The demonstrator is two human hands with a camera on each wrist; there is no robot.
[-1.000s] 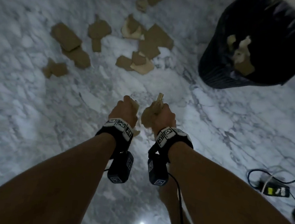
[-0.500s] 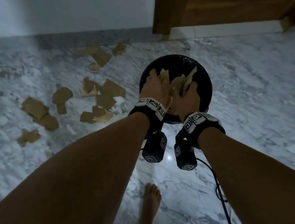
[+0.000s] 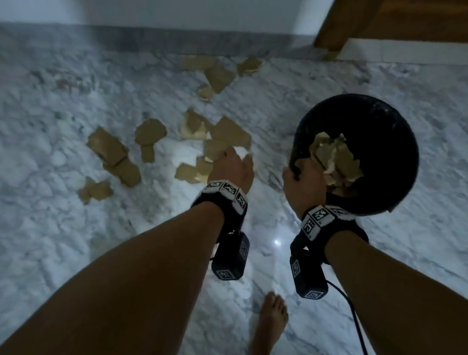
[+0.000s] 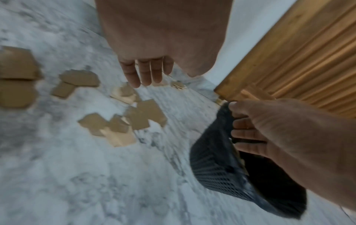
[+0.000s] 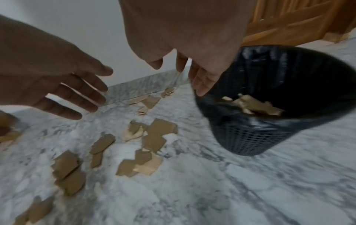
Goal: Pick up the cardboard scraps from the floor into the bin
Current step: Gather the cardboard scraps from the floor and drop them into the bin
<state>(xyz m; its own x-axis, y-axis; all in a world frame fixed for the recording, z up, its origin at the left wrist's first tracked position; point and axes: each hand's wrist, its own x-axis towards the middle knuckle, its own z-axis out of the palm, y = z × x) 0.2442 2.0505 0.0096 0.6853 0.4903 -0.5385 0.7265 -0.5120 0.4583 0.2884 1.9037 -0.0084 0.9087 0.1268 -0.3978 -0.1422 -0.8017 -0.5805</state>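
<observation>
Cardboard scraps, torn flat brown pieces point(image 3: 225, 133), lie scattered over the white-veined marble floor point(image 3: 55, 233) at about ten o'clock from the hands, and a heap of them already sits inside the black round mesh bin with its dark liner point(image 3: 391, 150). From the hands outward: the left hand point(image 3: 232, 167) hangs empty with fingers straight and spread above the nearest scraps, while the right hand point(image 3: 303, 183) hooks its fingers over the near rim of the bin at nine o'clock of its mouth, gripping it. Beyond them at twelve o'clock a white wall meets a grey skirting, with a brown wooden door point(image 3: 407, 20) at one o'clock; a bare foot point(image 3: 267, 325) stands at six o'clock. To do this step well, the right hand should probably steady or draw the bin nearer the pile while the left gathers several overlapping pieces at once, sliding fingers under the flat edges. Half a second earlier both hands were over the bin mouth letting scraps go; now the left has swung back towards the floor pile and the right has dropped to the rim.
</observation>
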